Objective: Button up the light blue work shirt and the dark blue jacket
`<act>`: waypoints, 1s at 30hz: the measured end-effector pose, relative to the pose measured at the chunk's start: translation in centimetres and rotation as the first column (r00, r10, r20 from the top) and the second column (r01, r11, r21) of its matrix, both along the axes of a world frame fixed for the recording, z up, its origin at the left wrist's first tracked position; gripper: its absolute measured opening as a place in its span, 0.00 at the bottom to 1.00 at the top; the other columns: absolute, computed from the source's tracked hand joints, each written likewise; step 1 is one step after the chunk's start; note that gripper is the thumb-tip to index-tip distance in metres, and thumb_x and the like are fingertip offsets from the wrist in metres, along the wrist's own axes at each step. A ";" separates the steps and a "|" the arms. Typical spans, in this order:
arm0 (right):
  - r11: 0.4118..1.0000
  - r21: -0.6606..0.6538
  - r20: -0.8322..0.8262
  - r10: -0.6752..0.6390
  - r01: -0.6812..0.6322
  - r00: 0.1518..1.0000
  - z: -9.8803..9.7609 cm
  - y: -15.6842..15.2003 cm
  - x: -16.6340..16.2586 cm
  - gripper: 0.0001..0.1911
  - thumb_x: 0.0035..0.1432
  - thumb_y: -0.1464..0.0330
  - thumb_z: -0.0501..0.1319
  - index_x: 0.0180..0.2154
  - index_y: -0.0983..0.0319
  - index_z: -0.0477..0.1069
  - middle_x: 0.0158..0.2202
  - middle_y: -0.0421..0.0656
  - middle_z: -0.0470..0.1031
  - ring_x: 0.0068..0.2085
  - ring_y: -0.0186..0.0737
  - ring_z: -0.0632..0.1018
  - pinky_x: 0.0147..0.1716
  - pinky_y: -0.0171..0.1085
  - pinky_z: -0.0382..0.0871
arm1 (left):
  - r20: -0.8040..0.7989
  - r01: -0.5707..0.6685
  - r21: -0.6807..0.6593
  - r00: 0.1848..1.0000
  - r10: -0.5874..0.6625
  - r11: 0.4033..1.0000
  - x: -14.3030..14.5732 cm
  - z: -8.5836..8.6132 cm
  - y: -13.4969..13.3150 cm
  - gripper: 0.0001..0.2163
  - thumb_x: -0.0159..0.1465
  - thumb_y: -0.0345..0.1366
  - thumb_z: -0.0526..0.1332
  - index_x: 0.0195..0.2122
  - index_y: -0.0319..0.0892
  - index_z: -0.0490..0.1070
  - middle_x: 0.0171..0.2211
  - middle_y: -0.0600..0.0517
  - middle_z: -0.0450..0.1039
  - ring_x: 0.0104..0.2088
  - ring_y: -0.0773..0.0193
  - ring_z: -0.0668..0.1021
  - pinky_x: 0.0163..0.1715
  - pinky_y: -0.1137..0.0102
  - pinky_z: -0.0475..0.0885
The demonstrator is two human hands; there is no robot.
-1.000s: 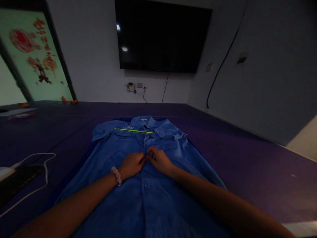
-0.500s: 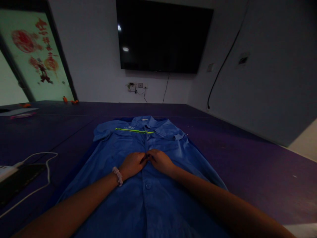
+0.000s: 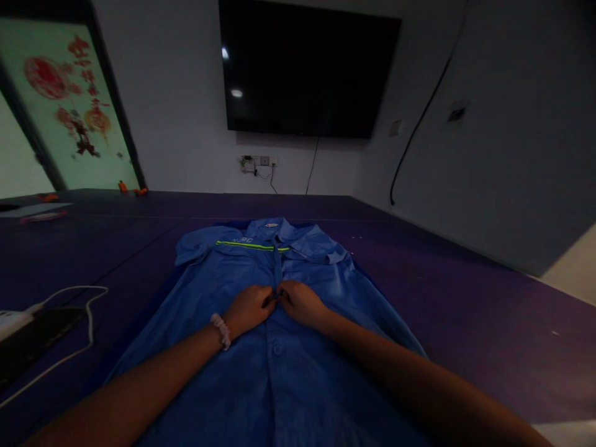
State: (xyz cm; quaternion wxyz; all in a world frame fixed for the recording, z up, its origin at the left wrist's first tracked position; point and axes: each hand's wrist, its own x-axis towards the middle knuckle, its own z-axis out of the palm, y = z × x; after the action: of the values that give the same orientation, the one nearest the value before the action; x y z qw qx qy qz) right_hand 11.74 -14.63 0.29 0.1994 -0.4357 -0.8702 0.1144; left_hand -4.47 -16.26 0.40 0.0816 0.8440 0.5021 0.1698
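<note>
A blue short-sleeved work shirt [image 3: 321, 366] lies front side up, its collar at the far end and a yellow-green stripe across the chest. My left hand [image 3: 251, 307] pinches the front placket near the middle of the shirt; a pale scrunchie [image 3: 220, 331] circles that wrist. Right beside it, my right hand [image 3: 302, 302] pinches the same placket from the other side. The fingertips of both hands nearly meet, and whatever lies between them is hidden. Below them on the placket a button [image 3: 277, 349] shows.
The shirt rests on a purple surface [image 3: 465, 298]. To the left lie a dark flat object [image 3: 41, 341] and a white cable [image 3: 91, 323]. Farther back, a large screen [image 3: 307, 68] hangs on the wall above several sockets [image 3: 261, 161]. Small orange things [image 3: 139, 192] sit by the door.
Both hands stay at almost the same spot on the placket. The cloth around the fingers and the button below have shifted very slightly.
</note>
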 end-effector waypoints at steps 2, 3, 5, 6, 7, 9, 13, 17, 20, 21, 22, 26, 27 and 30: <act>1.000 0.002 -0.003 0.006 -0.006 1.000 0.1 0.0 0.0 0.11 0.49 0.76 0.53 0.36 0.65 0.68 0.30 0.43 0.71 0.31 0.34 0.71 0.29 0.30 0.58 | 0.013 0.000 -0.001 1.000 0.000 1.000 0.0 0.0 0.0 0.09 0.59 0.36 0.52 0.25 0.40 0.65 0.23 0.53 0.69 0.23 0.69 0.70 0.23 0.75 0.56; 1.000 0.005 -0.004 0.008 -0.008 1.000 0.1 0.0 0.0 0.11 0.49 0.76 0.53 0.36 0.65 0.68 0.30 0.43 0.71 0.30 0.34 0.71 0.29 0.30 0.57 | 0.017 -0.001 0.000 1.000 0.001 1.000 0.0 0.0 0.0 0.08 0.59 0.36 0.53 0.24 0.40 0.65 0.22 0.53 0.69 0.23 0.69 0.70 0.23 0.75 0.56; 1.000 0.006 -0.007 0.004 -0.004 1.000 0.1 0.1 0.0 0.10 0.48 0.75 0.54 0.35 0.65 0.68 0.29 0.42 0.71 0.30 0.33 0.70 0.28 0.30 0.56 | 0.025 -0.003 0.002 1.000 0.003 1.000 0.1 0.0 0.0 0.08 0.58 0.35 0.53 0.24 0.40 0.64 0.22 0.53 0.69 0.23 0.69 0.70 0.23 0.75 0.56; 1.000 0.007 -0.009 0.000 0.000 1.000 0.0 0.1 -0.1 0.10 0.48 0.75 0.54 0.35 0.65 0.69 0.28 0.42 0.71 0.29 0.33 0.70 0.28 0.30 0.56 | 0.028 -0.005 0.003 1.000 0.005 1.000 0.1 0.0 0.0 0.07 0.58 0.34 0.53 0.24 0.40 0.65 0.22 0.53 0.69 0.23 0.69 0.70 0.23 0.75 0.57; 1.000 0.005 -0.010 -0.003 0.004 1.000 0.0 0.1 -0.1 0.10 0.48 0.74 0.55 0.35 0.65 0.69 0.28 0.42 0.70 0.29 0.33 0.70 0.27 0.30 0.56 | 0.030 -0.007 0.003 1.000 0.007 1.000 0.1 0.0 0.0 0.07 0.57 0.34 0.53 0.24 0.40 0.65 0.22 0.53 0.69 0.23 0.69 0.70 0.23 0.75 0.57; 1.000 -0.003 -0.010 -0.012 0.012 1.000 0.0 0.2 -0.1 0.09 0.48 0.74 0.55 0.34 0.65 0.69 0.27 0.41 0.70 0.28 0.33 0.69 0.27 0.30 0.56 | 0.033 -0.014 0.001 0.999 0.014 1.000 0.1 -0.1 0.0 0.07 0.57 0.34 0.53 0.24 0.39 0.65 0.22 0.54 0.69 0.23 0.69 0.70 0.23 0.75 0.57; 1.000 -0.005 0.001 -0.009 0.009 1.000 0.0 0.2 -0.1 0.08 0.48 0.73 0.56 0.33 0.65 0.69 0.26 0.41 0.70 0.28 0.33 0.69 0.26 0.30 0.55 | 0.044 -0.018 -0.010 0.999 0.018 1.000 0.0 -0.1 0.1 0.06 0.56 0.33 0.54 0.24 0.39 0.65 0.22 0.54 0.68 0.23 0.69 0.70 0.23 0.75 0.57; 1.000 0.018 -0.002 -0.009 0.009 1.000 -0.1 0.3 -0.1 0.08 0.47 0.72 0.56 0.32 0.65 0.69 0.26 0.41 0.70 0.27 0.32 0.69 0.25 0.29 0.55 | 0.046 -0.011 -0.008 0.999 0.012 1.000 0.0 -0.1 0.1 0.06 0.56 0.33 0.54 0.23 0.39 0.64 0.22 0.54 0.68 0.23 0.69 0.70 0.23 0.75 0.57; 1.000 0.017 0.001 -0.018 0.018 1.000 -0.1 0.3 -0.1 0.08 0.47 0.72 0.56 0.33 0.64 0.69 0.26 0.41 0.70 0.27 0.33 0.69 0.24 0.29 0.55 | 0.042 -0.018 -0.004 0.999 0.018 1.000 0.0 -0.1 0.1 0.07 0.57 0.34 0.53 0.24 0.39 0.64 0.22 0.53 0.69 0.23 0.69 0.70 0.23 0.75 0.57; 1.000 0.014 0.006 -0.019 0.019 1.000 -0.1 0.3 -0.1 0.08 0.47 0.72 0.56 0.33 0.64 0.69 0.26 0.41 0.70 0.27 0.33 0.69 0.24 0.29 0.55 | 0.040 -0.018 -0.005 0.999 0.019 1.000 0.0 0.0 0.1 0.07 0.57 0.34 0.53 0.24 0.39 0.64 0.22 0.53 0.69 0.23 0.69 0.70 0.23 0.75 0.57; 1.000 0.013 0.011 -0.019 0.019 1.000 -0.1 0.3 -0.1 0.08 0.47 0.71 0.56 0.33 0.64 0.70 0.26 0.41 0.70 0.27 0.33 0.70 0.24 0.29 0.55 | 0.038 -0.018 -0.006 0.999 0.018 1.000 0.0 0.0 0.1 0.07 0.57 0.34 0.53 0.24 0.39 0.64 0.22 0.53 0.69 0.24 0.69 0.70 0.23 0.75 0.57; 1.000 0.012 0.023 -0.019 0.019 1.000 -0.1 0.3 -0.1 0.09 0.47 0.71 0.56 0.33 0.64 0.70 0.26 0.41 0.71 0.28 0.33 0.70 0.24 0.29 0.54 | 0.034 -0.016 -0.010 0.999 0.016 1.000 0.0 0.0 0.1 0.06 0.57 0.34 0.53 0.25 0.39 0.65 0.23 0.53 0.69 0.24 0.68 0.70 0.23 0.75 0.58; 1.000 0.014 0.025 -0.017 0.017 1.000 -0.1 0.3 -0.1 0.09 0.47 0.71 0.56 0.33 0.64 0.70 0.26 0.41 0.71 0.28 0.33 0.70 0.24 0.29 0.54 | 0.032 -0.017 -0.012 0.999 0.017 1.000 0.0 0.0 0.1 0.06 0.57 0.34 0.53 0.25 0.39 0.65 0.23 0.53 0.69 0.24 0.68 0.70 0.24 0.75 0.58; 1.000 0.020 0.033 -0.016 0.016 0.999 -0.1 0.3 -0.1 0.09 0.47 0.71 0.56 0.33 0.64 0.70 0.26 0.41 0.71 0.28 0.34 0.70 0.24 0.30 0.54 | 0.029 -0.018 -0.018 0.999 0.019 1.000 0.1 0.0 0.0 0.06 0.57 0.34 0.53 0.25 0.40 0.66 0.23 0.53 0.69 0.25 0.68 0.70 0.24 0.75 0.58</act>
State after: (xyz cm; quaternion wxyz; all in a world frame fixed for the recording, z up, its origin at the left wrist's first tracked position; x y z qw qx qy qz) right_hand 11.68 -14.29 0.15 0.1903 -0.4424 -0.8711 0.0968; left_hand -4.39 -16.23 0.42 0.0947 0.8361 0.5101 0.1782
